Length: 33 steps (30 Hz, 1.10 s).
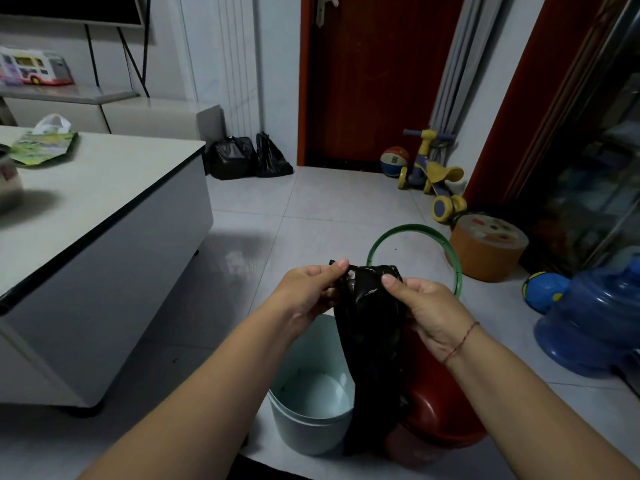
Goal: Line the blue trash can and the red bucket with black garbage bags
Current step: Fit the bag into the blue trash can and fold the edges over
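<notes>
— What are you holding?

— I have the black garbage bag point(370, 327) pinched at its top edge, my left hand point(308, 292) on one corner and my right hand point(426, 306) on the other, with the thumbs pressed onto the film. The rest hangs bunched and unopened straight below my fingers point(337, 266).

— And the bins?

— The blue trash can point(298, 427) stands on the floor below and a little left of my fingers (no liner inside that I can see). The red bucket point(446, 424) is below and to the right, close beside the can and partly hidden behind the bag.

— So what makes this step go well?

— I judge the mouth has to be found first. I'd rub the two layers apart between thumb and forefinger, then draw my hands apart so the opening spreads. Thin film clings, so a quick shake to let air in should help. Only then would I lower it into the can and fold the edge over the rim.
</notes>
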Each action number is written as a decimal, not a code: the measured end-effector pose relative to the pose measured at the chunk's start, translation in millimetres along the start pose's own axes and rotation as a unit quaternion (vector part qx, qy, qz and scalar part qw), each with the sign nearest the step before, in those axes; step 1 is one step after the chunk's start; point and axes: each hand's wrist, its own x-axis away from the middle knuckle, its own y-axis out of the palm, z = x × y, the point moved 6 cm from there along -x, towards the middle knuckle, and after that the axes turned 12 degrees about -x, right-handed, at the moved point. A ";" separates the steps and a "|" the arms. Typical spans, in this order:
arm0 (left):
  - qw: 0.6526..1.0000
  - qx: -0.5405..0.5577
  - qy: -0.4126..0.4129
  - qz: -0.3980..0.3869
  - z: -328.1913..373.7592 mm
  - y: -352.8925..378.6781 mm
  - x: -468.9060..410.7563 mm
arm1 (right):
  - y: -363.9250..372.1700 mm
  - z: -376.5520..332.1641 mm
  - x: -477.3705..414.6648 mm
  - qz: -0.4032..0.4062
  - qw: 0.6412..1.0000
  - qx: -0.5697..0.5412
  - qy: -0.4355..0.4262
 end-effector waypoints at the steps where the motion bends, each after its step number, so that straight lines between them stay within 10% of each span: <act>1: 1.000 -0.001 0.005 -0.006 1.8 -1.3 0.5 | -1.5 -2.7 -1.0 0.007 1.000 0.008 -0.008; 33: 0.990 -0.061 0.003 -0.130 17.0 38.9 28.8 | 2.5 3.6 -2.3 0.057 0.986 -0.158 0.020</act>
